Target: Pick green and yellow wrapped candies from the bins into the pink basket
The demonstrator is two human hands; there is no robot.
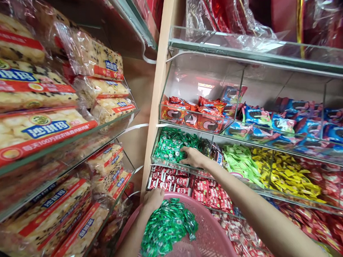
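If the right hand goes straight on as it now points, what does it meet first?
The right hand would likely meet the shelf's green sweets first, near its fingertips; depth is unclear.

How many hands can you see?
2: the left hand is at the rim of the pink basket, the right hand at green sweets in the shelf bin.

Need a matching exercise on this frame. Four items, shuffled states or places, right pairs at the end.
Column 1
1. Left hand
2. Right hand
3. Yellow packets
4. Pink basket

Column 2
A. Beside the light green packets on the shelf
B. Reaching into the clear bin of dark green packets
C. Partly filled with a dark green pile
D. At the basket's rim

Pairs: 1-D, 2-B, 3-A, 4-C
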